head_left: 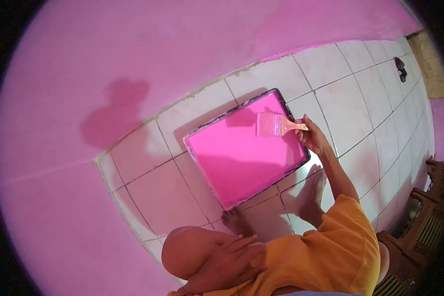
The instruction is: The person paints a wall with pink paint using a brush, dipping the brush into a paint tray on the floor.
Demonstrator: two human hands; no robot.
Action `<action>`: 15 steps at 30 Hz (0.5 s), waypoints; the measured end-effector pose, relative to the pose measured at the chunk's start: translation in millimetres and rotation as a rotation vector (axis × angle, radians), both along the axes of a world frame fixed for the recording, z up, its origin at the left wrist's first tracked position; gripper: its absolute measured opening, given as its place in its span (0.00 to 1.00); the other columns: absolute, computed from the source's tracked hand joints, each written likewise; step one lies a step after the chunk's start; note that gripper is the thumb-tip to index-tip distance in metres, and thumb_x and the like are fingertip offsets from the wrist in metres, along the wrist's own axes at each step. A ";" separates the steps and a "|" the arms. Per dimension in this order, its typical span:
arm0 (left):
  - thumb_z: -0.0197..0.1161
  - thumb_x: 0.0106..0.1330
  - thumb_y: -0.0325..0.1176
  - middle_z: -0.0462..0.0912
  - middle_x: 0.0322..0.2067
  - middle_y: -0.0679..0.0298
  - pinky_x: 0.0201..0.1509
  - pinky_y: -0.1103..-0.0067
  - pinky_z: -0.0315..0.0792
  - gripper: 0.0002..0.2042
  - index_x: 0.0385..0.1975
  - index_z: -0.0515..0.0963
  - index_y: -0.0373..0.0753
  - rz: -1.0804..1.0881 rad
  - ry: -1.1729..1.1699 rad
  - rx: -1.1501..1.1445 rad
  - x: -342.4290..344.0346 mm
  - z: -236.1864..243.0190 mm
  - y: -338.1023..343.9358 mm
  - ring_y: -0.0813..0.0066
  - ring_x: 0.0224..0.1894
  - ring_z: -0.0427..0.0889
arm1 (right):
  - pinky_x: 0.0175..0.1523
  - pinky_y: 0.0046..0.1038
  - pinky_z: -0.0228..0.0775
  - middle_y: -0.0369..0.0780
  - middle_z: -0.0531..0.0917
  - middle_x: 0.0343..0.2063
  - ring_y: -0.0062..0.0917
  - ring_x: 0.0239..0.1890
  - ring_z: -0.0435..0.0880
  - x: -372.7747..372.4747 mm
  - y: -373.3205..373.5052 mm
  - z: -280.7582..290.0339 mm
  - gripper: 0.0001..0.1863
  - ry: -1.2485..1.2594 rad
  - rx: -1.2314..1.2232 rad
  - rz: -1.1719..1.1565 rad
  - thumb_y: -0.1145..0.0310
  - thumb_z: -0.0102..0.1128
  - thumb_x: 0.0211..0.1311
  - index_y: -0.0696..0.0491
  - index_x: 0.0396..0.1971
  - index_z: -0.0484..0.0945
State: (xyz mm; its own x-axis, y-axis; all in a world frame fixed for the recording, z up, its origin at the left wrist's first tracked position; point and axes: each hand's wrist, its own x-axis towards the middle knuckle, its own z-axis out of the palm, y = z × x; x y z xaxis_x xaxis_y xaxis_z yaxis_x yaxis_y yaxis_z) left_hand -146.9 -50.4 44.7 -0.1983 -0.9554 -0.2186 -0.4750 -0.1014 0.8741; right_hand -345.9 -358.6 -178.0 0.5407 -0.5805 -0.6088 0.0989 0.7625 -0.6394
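Note:
My right hand (311, 135) grips the handle of a wide, flat paintbrush (270, 124). Its paint-coated bristles point left over a shallow rectangular tray (308, 159) with a dark, paint-smeared rim. Bright pink paint (246, 163) fills the tray, and the brush throws a shadow on its surface. Contact between the bristles and the paint cannot be made out. Low in the picture my left hand (234, 260) lies on my bent left leg, fingers stretched out, holding nothing.
A pink wall (148, 54) bends around the left and far sides of the white tiled floor (350, 103). My bare feet (313, 195) stand close to the tray's near side. Carved brown wooden furniture (419, 217) is at right; a small dark object (400, 69) lies at far right.

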 end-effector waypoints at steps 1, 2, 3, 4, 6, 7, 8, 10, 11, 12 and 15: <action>0.62 0.59 0.44 0.80 0.41 0.57 0.54 0.65 0.71 0.18 0.43 0.73 0.38 0.023 0.043 -0.039 0.0 -1.3 -0.5 0.58 0.49 0.77 | 0.24 0.16 0.69 0.36 0.79 0.21 0.16 0.17 0.75 -2.9 -1.7 -2.6 0.15 -0.062 0.036 0.000 0.56 0.51 0.66 0.54 0.34 0.75; 0.62 0.59 0.44 0.80 0.41 0.57 0.54 0.65 0.71 0.18 0.43 0.73 0.38 0.017 0.043 -0.053 -1.4 1.2 -0.9 0.58 0.49 0.77 | 0.23 0.15 0.68 0.34 0.78 0.20 0.15 0.16 0.73 -4.6 -3.0 -6.7 0.16 -0.125 0.075 0.002 0.54 0.51 0.66 0.53 0.33 0.75; 0.57 0.62 0.42 0.77 0.46 0.56 0.60 0.66 0.62 0.17 0.45 0.73 0.37 -0.032 0.044 0.111 -3.0 6.7 -2.0 0.57 0.53 0.72 | 0.20 0.14 0.64 0.33 0.77 0.19 0.14 0.15 0.71 -2.9 -4.5 -12.7 0.16 -0.100 0.061 -0.028 0.53 0.53 0.64 0.52 0.32 0.75; 0.52 0.64 0.39 0.74 0.51 0.55 0.67 0.67 0.53 0.17 0.47 0.73 0.35 -0.079 0.040 0.284 -3.5 12.1 -4.7 0.55 0.57 0.68 | 0.21 0.15 0.64 0.33 0.77 0.20 0.14 0.16 0.72 1.0 -4.0 -17.6 0.14 -0.086 0.054 0.009 0.55 0.52 0.65 0.52 0.34 0.75; 0.51 0.63 0.40 0.74 0.51 0.55 0.67 0.67 0.53 0.18 0.48 0.73 0.36 -0.064 0.135 0.296 0.0 19.2 -17.3 0.56 0.57 0.68 | 0.24 0.16 0.65 0.33 0.78 0.23 0.14 0.19 0.73 4.1 4.5 -24.5 0.12 0.007 -0.033 0.059 0.58 0.50 0.66 0.52 0.36 0.74; 0.51 0.63 0.41 0.74 0.50 0.55 0.67 0.68 0.53 0.18 0.48 0.73 0.36 -0.042 0.229 0.303 3.1 22.1 -22.4 0.56 0.57 0.68 | 0.26 0.17 0.67 0.34 0.78 0.25 0.15 0.22 0.75 4.7 3.8 -22.2 0.11 -0.025 -0.022 0.133 0.61 0.48 0.66 0.52 0.38 0.73; 0.51 0.63 0.41 0.74 0.50 0.55 0.67 0.68 0.53 0.18 0.48 0.73 0.36 -0.047 0.222 0.287 6.4 20.1 -22.8 0.56 0.57 0.68 | 0.27 0.17 0.67 0.34 0.78 0.26 0.16 0.23 0.75 9.4 8.5 -22.1 0.12 -0.025 -0.033 0.085 0.61 0.49 0.66 0.54 0.40 0.73; 0.51 0.62 0.40 0.74 0.50 0.55 0.66 0.68 0.54 0.18 0.49 0.73 0.37 -0.264 0.222 -0.021 12.1 8.8 -17.1 0.58 0.57 0.68 | 0.29 0.18 0.68 0.36 0.78 0.26 0.17 0.23 0.76 20.6 8.5 -12.9 0.13 -0.056 -0.036 0.066 0.62 0.49 0.66 0.56 0.40 0.73; 0.51 0.62 0.40 0.74 0.50 0.55 0.66 0.68 0.54 0.18 0.49 0.73 0.37 -0.267 0.225 -0.021 6.7 -1.4 -6.9 0.58 0.57 0.68 | 0.30 0.19 0.69 0.37 0.79 0.26 0.18 0.24 0.76 24.3 13.3 -10.1 0.12 -0.023 -0.067 0.017 0.64 0.49 0.66 0.58 0.39 0.74; 0.52 0.62 0.39 0.73 0.51 0.55 0.66 0.68 0.55 0.18 0.49 0.72 0.37 -0.223 0.093 0.025 -2.1 -12.7 7.9 0.58 0.57 0.68 | 0.30 0.19 0.69 0.37 0.79 0.26 0.18 0.24 0.76 24.8 10.3 -4.9 0.12 -0.021 -0.067 0.015 0.64 0.49 0.66 0.58 0.39 0.74; 0.54 0.61 0.37 0.72 0.52 0.56 0.65 0.69 0.57 0.19 0.50 0.72 0.38 -0.117 0.002 0.137 -2.1 6.6 -1.5 0.59 0.58 0.67 | 0.30 0.20 0.69 0.38 0.79 0.27 0.19 0.25 0.77 20.9 8.5 1.3 0.10 0.061 -0.294 0.034 0.67 0.50 0.65 0.59 0.37 0.74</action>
State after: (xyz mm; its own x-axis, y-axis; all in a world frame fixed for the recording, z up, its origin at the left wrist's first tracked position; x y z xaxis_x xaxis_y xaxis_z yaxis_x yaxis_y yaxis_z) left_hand -149.0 -51.8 51.3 -0.3069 -0.8871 -0.3448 -0.4890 -0.1639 0.8567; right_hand -325.0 -350.1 -176.7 0.5300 -0.7191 -0.4494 0.0311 0.5460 -0.8372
